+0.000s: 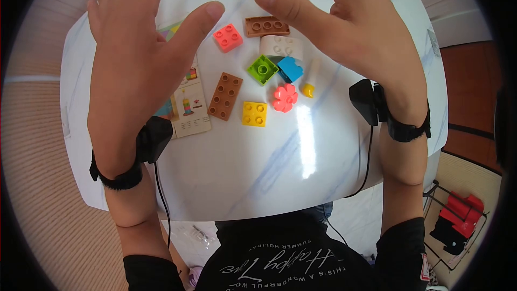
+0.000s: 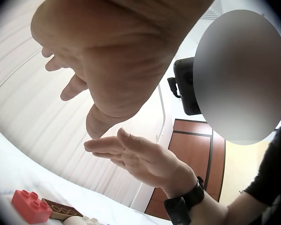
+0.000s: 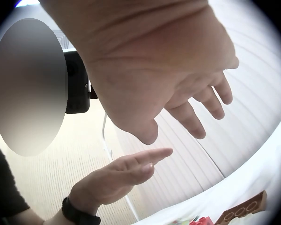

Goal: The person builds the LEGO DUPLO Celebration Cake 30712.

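Observation:
My left hand is raised over the table's left side, fingers spread and thumb out, holding nothing. Opposite it, my right hand is also held up, empty, with fingers extended. Between and below the hands lie toy building blocks: a coral block, a narrow brown block, a white rounded block, a green block and a blue block. Nearer the body are a coral flower piece, a yellow block, a long brown block and a pale piece with a yellow end.
A printed picture booklet lies partly under the left hand. The marbled white table has a curved front edge close to the body. Cables hang from both wrist cameras. A wire rack with red and black items stands at the lower right.

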Demonstrator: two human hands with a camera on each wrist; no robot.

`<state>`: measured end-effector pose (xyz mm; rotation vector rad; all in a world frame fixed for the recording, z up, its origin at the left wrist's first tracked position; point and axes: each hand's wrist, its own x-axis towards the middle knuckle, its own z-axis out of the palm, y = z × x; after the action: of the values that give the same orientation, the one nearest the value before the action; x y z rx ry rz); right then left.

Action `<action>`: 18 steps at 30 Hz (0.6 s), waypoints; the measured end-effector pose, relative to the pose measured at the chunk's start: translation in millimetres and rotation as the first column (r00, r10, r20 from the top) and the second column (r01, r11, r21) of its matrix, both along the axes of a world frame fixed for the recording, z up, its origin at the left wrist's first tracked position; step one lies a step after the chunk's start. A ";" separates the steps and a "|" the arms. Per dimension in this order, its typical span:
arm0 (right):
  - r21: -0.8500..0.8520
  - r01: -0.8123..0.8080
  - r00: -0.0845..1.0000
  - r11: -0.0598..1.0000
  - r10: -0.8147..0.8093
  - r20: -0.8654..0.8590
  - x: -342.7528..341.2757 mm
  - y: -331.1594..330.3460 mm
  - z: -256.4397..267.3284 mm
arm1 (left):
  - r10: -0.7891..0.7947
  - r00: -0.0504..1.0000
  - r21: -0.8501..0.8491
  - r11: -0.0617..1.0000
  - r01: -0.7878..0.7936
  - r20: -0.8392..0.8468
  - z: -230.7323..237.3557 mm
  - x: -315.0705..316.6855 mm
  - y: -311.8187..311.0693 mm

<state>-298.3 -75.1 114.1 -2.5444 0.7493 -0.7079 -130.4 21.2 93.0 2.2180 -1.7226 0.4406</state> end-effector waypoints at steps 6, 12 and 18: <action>-0.109 -0.038 0.996 0.993 0.030 -0.081 -2.0 5.0 -2.6 | 0.006 0.998 0.031 0.999 -0.004 -0.061 4.0 1.2 2.4; -0.096 -0.031 0.991 0.995 0.018 -0.133 -0.8 -5.7 -8.9 | -0.314 0.948 -0.178 0.931 0.318 0.050 -25.4 55.4 -2.1; -0.045 -0.059 0.980 0.997 0.049 -0.195 2.6 1.4 2.6 | -0.303 0.951 0.002 0.953 0.304 -0.056 -5.4 42.6 1.8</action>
<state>-295.6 -73.7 116.7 -2.6967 0.7293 -0.4713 -87.8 22.9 87.6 1.9045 -1.9950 0.2933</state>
